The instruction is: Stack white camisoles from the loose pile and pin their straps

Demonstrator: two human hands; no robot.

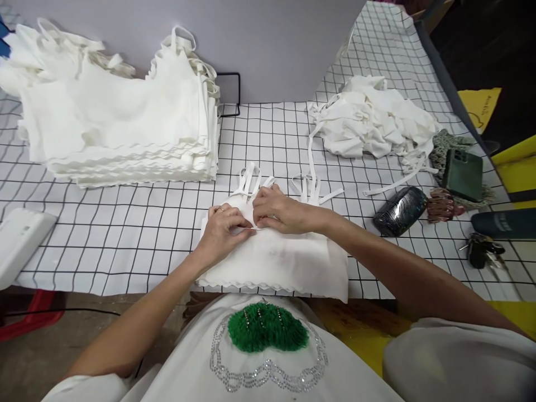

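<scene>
A white camisole (272,262) with thin straps lies flat in front of me, its wavy hem at the table's front edge. My left hand (224,229) pinches the fabric near the neckline, thumb and fingertips together. Right beside it, my right hand (278,211) is closed on the same stretch of fabric, fingers bent down. The fingertips of both hands almost meet. Loose straps (250,181) spread out above my hands, and more straps (312,187) lie to the right. What exactly is between the fingertips is too small to make out.
A neat stack of white camisoles (121,123) stands at the back left; a loose white heap (372,117) lies at the back right. On the right are a dark shiny case (400,211), a phone (463,174) and keys (481,249). A white device (25,243) sits at the left edge.
</scene>
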